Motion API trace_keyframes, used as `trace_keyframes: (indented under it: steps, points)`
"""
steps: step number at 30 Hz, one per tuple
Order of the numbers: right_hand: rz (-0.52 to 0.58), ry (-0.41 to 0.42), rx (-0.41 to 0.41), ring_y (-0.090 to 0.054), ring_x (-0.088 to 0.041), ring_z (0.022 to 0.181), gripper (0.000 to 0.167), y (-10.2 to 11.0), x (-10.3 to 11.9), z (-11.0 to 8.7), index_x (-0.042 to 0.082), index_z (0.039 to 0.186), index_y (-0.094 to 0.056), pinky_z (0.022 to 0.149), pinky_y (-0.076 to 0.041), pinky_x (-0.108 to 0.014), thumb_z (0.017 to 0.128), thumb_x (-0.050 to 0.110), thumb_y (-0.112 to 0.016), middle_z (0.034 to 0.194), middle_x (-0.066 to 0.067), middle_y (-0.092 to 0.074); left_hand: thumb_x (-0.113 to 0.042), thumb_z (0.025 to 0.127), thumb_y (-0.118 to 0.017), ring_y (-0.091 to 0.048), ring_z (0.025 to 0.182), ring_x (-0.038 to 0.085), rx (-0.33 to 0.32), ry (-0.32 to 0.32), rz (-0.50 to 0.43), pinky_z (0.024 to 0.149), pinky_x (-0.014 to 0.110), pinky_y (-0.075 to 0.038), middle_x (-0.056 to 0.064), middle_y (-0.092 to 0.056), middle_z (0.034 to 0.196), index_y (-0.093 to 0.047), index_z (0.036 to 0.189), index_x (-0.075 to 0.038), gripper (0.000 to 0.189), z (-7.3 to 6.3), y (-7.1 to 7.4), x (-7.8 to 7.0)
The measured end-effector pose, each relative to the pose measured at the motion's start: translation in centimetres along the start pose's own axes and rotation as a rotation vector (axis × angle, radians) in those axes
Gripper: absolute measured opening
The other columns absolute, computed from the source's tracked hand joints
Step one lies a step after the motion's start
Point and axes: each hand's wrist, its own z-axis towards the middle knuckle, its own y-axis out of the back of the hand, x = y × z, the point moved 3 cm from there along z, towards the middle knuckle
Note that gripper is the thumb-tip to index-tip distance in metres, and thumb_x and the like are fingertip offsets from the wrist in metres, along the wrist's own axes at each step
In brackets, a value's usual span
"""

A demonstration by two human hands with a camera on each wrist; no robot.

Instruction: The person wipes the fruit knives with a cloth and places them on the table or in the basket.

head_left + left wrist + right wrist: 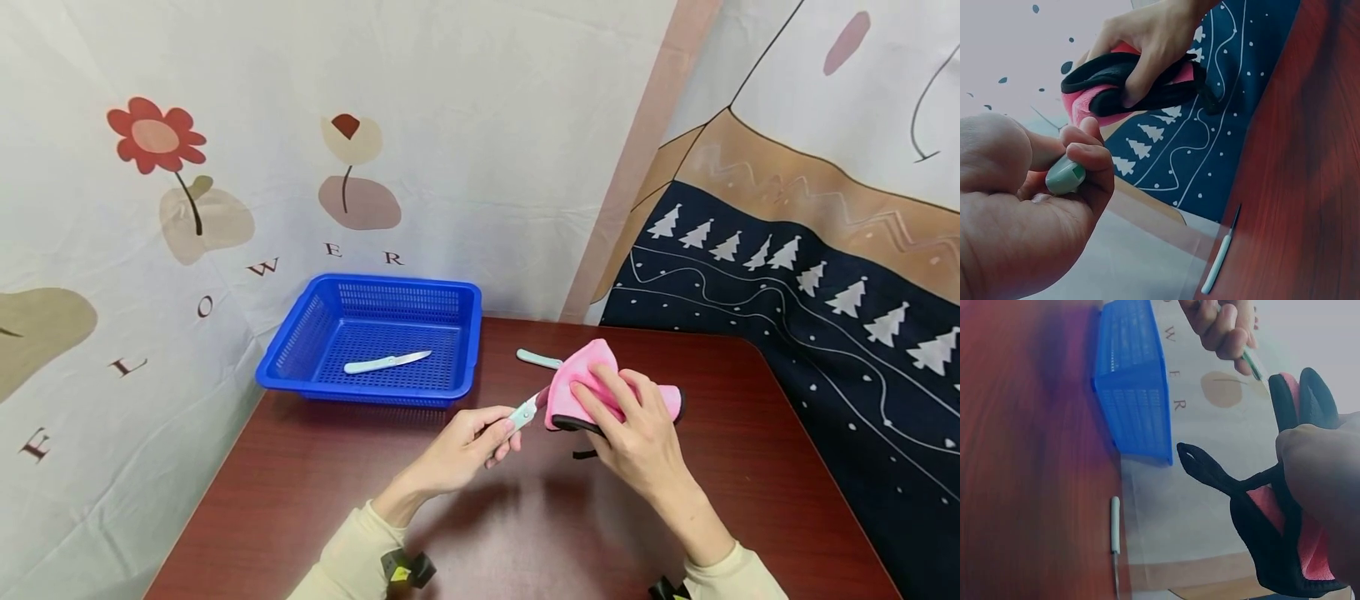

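My left hand (468,446) grips a knife by its pale mint handle (519,417), the blade pointing right toward a pink cloth (581,385) with black edging. In the left wrist view the handle's butt end (1065,176) shows inside the curled fingers. My right hand (637,429) holds the folded cloth, fingers on top and thumb beneath. The far part of the blade is hidden at the cloth. A black loop (1200,464) hangs from the cloth's edge. Behind the cloth, another mint-handled knife (537,359) lies on the table, its blade covered by the cloth in the head view.
A blue plastic basket (472,367) stands on the table's left, with one mint-handled knife (386,362) lying inside. The dark red wooden table (360,483) meets a printed fabric backdrop (487,150) along its back edge.
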Motion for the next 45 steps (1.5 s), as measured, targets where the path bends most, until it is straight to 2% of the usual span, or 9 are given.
trace_keyframes:
  steps: [5, 13, 19, 24, 27, 31, 34, 38, 45]
  points:
    - [-0.002, -0.040, 0.000, -0.060, -0.050, 0.111, 0.060, 0.4, -0.9, -0.3, 0.012, 0.141, -0.078, 0.093, -0.049, -0.058, 0.081, 0.015, -0.080, 0.147, -0.028, -0.069, -0.011, 0.121, -0.046, -0.054, 0.071, 0.003, 0.004, 0.003, -0.004, 0.060, 0.023, -0.048, 0.013, -0.065, 0.087, -0.073, 0.120, 0.001, 0.029, -0.1, 0.0, -0.1]
    - [-0.034, -0.133, -0.015, -0.059, -0.054, 0.109, 0.049, 0.7, -2.4, -1.0, 0.010, 0.139, -0.079, 0.089, -0.051, -0.063, 0.090, 0.014, -0.075, 0.145, -0.029, -0.068, -0.013, 0.122, -0.046, -0.056, 0.073, 0.002, -0.028, 0.012, -0.022, 0.063, 0.019, -0.049, 0.016, -0.068, 0.092, -0.073, 0.133, 0.003, 0.032, -0.2, 0.1, -0.1]
    - [-0.039, -0.170, -0.057, -0.059, -0.056, 0.107, 0.038, 1.0, -2.5, -1.2, 0.009, 0.135, -0.080, 0.089, -0.050, -0.063, 0.109, 0.026, -0.060, 0.143, -0.030, -0.069, -0.013, 0.122, -0.047, -0.056, 0.073, 0.002, -0.049, 0.028, -0.027, 0.064, 0.018, -0.049, 0.013, -0.068, 0.091, -0.072, 0.133, 0.003, 0.032, -0.1, 0.1, 0.0]
    - [-0.025, -0.106, -0.123, -0.062, -0.053, 0.105, 0.037, 1.3, -1.3, -0.3, 0.008, 0.131, -0.082, 0.088, -0.050, -0.058, 0.111, 0.031, -0.060, 0.139, -0.030, -0.072, -0.012, 0.121, -0.048, -0.055, 0.071, 0.003, -0.062, 0.036, -0.016, 0.063, 0.021, -0.050, 0.011, -0.067, 0.090, -0.073, 0.131, 0.002, 0.031, 0.0, 0.2, 0.1]
    - [-0.002, -0.037, -0.124, -0.063, -0.050, 0.106, 0.036, 1.3, -0.2, 0.4, 0.008, 0.130, -0.082, 0.089, -0.050, -0.056, 0.111, 0.031, -0.062, 0.138, -0.029, -0.073, -0.013, 0.121, -0.048, -0.054, 0.069, 0.002, -0.067, 0.039, 0.009, 0.062, 0.022, -0.049, 0.011, -0.065, 0.085, -0.074, 0.122, 0.001, 0.030, 0.1, 0.1, 0.1]
    - [0.038, 0.041, -0.083, -0.063, -0.047, 0.107, 0.035, 0.9, 1.4, 1.0, 0.009, 0.130, -0.082, 0.092, -0.051, -0.054, 0.110, 0.028, -0.060, 0.139, -0.026, -0.074, -0.014, 0.121, -0.048, -0.053, 0.068, 0.002, -0.058, 0.033, 0.030, 0.062, 0.019, -0.047, 0.019, -0.063, 0.083, -0.073, 0.113, 0.002, 0.030, 0.1, 0.1, 0.1]
    - [0.063, 0.088, -0.050, -0.063, -0.046, 0.108, 0.035, 0.5, 2.4, 1.2, 0.010, 0.131, -0.081, 0.094, -0.053, -0.053, 0.110, 0.025, -0.058, 0.138, -0.024, -0.075, -0.013, 0.121, -0.048, -0.054, 0.070, 0.002, -0.048, 0.028, 0.039, 0.063, 0.017, -0.046, 0.017, -0.063, 0.084, -0.073, 0.117, 0.001, 0.029, 0.1, 0.0, 0.0]
    - [0.081, 0.146, -0.001, -0.064, -0.043, 0.110, 0.035, 0.0, 3.5, 1.2, 0.012, 0.134, -0.081, 0.096, -0.054, -0.050, 0.111, 0.023, -0.057, 0.140, -0.021, -0.075, -0.013, 0.121, -0.049, -0.055, 0.072, 0.002, -0.044, 0.016, 0.081, 0.065, 0.017, -0.046, 0.008, -0.063, 0.082, -0.074, 0.123, -0.002, 0.027, 0.1, -0.1, -0.1]
    - [0.047, 0.150, 0.046, -0.064, -0.041, 0.111, 0.037, -0.3, 3.7, 1.1, 0.013, 0.137, -0.080, 0.096, -0.056, -0.048, 0.113, 0.026, -0.055, 0.143, -0.018, -0.075, -0.014, 0.121, -0.049, -0.053, 0.071, 0.002, -0.029, -0.016, 0.118, 0.064, 0.018, -0.045, 0.007, -0.061, 0.079, -0.074, 0.120, -0.005, 0.027, -0.1, -0.1, -0.3]
